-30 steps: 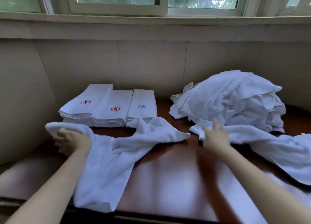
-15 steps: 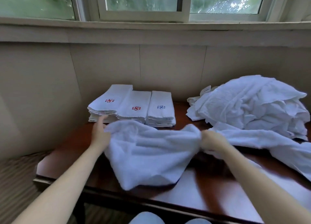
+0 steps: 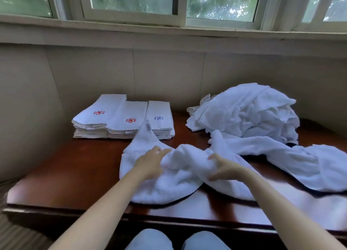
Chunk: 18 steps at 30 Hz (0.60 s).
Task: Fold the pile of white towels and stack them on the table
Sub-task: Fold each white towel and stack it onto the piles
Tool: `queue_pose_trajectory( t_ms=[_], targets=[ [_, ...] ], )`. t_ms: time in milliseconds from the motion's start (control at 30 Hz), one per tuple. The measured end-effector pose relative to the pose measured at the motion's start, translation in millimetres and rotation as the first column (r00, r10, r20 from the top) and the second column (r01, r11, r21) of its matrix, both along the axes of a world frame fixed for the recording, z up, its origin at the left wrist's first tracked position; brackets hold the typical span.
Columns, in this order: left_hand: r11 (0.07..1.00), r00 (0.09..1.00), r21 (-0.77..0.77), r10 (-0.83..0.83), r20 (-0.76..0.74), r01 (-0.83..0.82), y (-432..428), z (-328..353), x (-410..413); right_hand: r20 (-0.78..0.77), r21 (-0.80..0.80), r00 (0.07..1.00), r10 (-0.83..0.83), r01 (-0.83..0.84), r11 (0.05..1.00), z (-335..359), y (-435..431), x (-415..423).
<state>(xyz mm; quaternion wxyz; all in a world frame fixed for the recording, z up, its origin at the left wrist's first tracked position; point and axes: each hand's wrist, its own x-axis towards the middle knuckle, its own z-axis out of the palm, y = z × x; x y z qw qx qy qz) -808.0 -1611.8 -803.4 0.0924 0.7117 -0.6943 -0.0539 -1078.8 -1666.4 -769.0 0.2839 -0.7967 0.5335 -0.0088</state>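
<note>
Both hands, left hand (image 3: 150, 163) flat and open, right hand (image 3: 227, 170) pinching a fold, work the towel (image 3: 180, 176) bunched on the worktop (image 3: 75, 167); soft, limp cloth is best taken by its corners.

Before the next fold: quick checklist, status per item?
1. Left hand on the towel: ok, flat on top.
2. Right hand gripping it: ok, fingers pinch a bunch.
3. Towel spread flat: not ok, bunched in the middle.
4. Clear of the folded stacks: not ok, one corner lies over them.
5. Separate from the next loose towel: cannot tell.
6. Bare table for folding: ok, on the left.
</note>
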Motion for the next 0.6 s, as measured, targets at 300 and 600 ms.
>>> queue_pose_trajectory(
  t_ms=[300,600],
  targets=[
    [0.765,0.642,-0.008,0.546,0.537,-0.644,56,6,104,-0.018,0.251,0.989,0.148,-0.139,0.958,26,9,-49],
    [0.956,0.936,-0.021,0.292,0.197,-0.294,46,31,76,0.391,-0.553,0.919,0.048,0.193,0.811,48,18,30]
  ],
)
